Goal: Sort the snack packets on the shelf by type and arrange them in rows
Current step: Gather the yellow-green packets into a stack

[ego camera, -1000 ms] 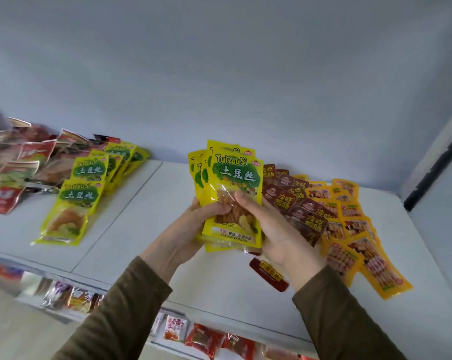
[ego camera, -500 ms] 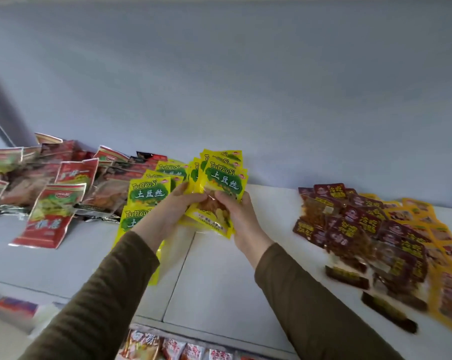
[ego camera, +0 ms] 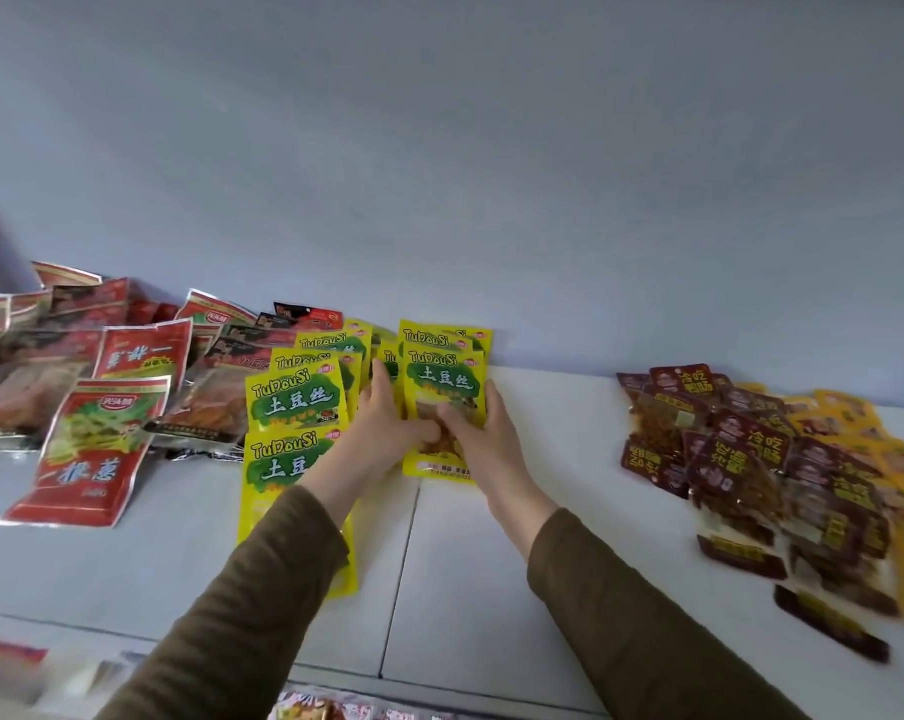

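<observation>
A stack of yellow TuDouSi packets (ego camera: 442,379) is held between both hands low over the white shelf (ego camera: 543,485), near its back wall. My left hand (ego camera: 387,433) grips the stack's left side. My right hand (ego camera: 483,433) grips its right side, thumb across the front. Just left lies a row of the same yellow packets (ego camera: 294,402), overlapping toward the front edge and partly hidden under my left sleeve. Dark red packets (ego camera: 741,449) lie in overlapping rows at the right, with orange-yellow packets (ego camera: 850,423) beyond them.
Red and silver packets (ego camera: 96,449) sit in a loose heap at the far left. A seam (ego camera: 400,579) runs between two shelf panels below my hands. A lower shelf with more packets (ego camera: 309,711) shows under the front edge.
Both hands carried the yellow stack leftward, away from the dark red rows, and lowered it beside the other yellow packets. The view swung left with them.
</observation>
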{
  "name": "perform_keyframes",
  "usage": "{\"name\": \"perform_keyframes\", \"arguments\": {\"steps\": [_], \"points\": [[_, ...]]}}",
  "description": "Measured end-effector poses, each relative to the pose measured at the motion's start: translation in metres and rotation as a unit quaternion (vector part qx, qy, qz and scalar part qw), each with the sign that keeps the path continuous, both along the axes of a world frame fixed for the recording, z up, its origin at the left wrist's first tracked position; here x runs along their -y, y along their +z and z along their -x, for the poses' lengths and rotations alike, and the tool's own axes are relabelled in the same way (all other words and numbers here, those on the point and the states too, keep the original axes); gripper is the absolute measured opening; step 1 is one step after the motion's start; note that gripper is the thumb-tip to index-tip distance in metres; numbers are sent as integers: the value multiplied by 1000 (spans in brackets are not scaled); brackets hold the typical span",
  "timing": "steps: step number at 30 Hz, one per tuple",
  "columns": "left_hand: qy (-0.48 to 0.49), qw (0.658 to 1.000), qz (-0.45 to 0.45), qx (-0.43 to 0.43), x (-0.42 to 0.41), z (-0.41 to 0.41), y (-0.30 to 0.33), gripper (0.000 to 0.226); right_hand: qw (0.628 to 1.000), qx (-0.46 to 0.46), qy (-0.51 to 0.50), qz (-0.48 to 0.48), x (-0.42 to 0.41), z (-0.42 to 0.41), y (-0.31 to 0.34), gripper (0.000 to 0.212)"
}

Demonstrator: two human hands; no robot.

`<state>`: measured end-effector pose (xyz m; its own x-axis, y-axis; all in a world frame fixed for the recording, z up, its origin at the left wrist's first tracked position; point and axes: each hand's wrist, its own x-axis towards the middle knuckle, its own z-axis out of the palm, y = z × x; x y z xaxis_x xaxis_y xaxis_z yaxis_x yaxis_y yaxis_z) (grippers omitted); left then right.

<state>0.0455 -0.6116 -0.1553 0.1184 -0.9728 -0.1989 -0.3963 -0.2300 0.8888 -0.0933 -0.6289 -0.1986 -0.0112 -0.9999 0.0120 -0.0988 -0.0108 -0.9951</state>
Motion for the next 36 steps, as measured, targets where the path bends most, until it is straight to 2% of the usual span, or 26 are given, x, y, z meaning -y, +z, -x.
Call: {"name": "perform_keyframes", "arguments": {"steps": [4, 7, 9, 11, 13, 15, 17, 20, 22, 26, 28, 32, 36], "points": [[-17, 999, 21, 24, 1, -3, -2, 117, 1000, -21, -9, 7, -5, 4, -1, 53], [-17, 1000, 20, 5, 6, -3, 0, 116, 999, 33, 5, -23, -7, 8, -1, 50], [-20, 1000, 11, -3, 10, -3, 2, 116, 998, 42, 15, -55, -11, 6, -1, 58], [-22, 1000, 6, -15, 14, -5, 2, 116, 998, 5, -12, -57, -12, 6, -4, 63], [-27, 999, 3, -29, 14, -8, 1, 116, 996, -37, -58, -49, -8, 12, -4, 56], [-35, 999, -2, -29, 12, -9, 1, 117, 996, -8, -71, -61, -2, 19, -3, 48], [-43, 999, -10, -20, 10, -7, -1, 117, 996, 48, -36, -71, 0, 17, -1, 43], [-58, 998, -8, -10, 7, -5, -4, 118, 995, 84, 7, -56, -4, 7, -1, 45], [-48, 999, 12, 6, 4, -5, -4, 121, 994, 92, 26, -46, -9, 1, -2, 47], [-20, 995, 60, 76, -6, -6, 0, 125, 990, 111, 67, -62, -14, 1, -2, 68], [-15, 991, 90, 96, -11, -7, 0, 126, 989, 119, 58, -71, -16, 5, -1, 70], [-3, 980, 137, 141, -22, -5, 6, 118, 991, 108, 26, -71, -25, 23, 4, 62], [-17, 967, 188, 172, -39, 15, 14, 101, 999, 30, 20, -24, -43, 42, 11, 48]]}}
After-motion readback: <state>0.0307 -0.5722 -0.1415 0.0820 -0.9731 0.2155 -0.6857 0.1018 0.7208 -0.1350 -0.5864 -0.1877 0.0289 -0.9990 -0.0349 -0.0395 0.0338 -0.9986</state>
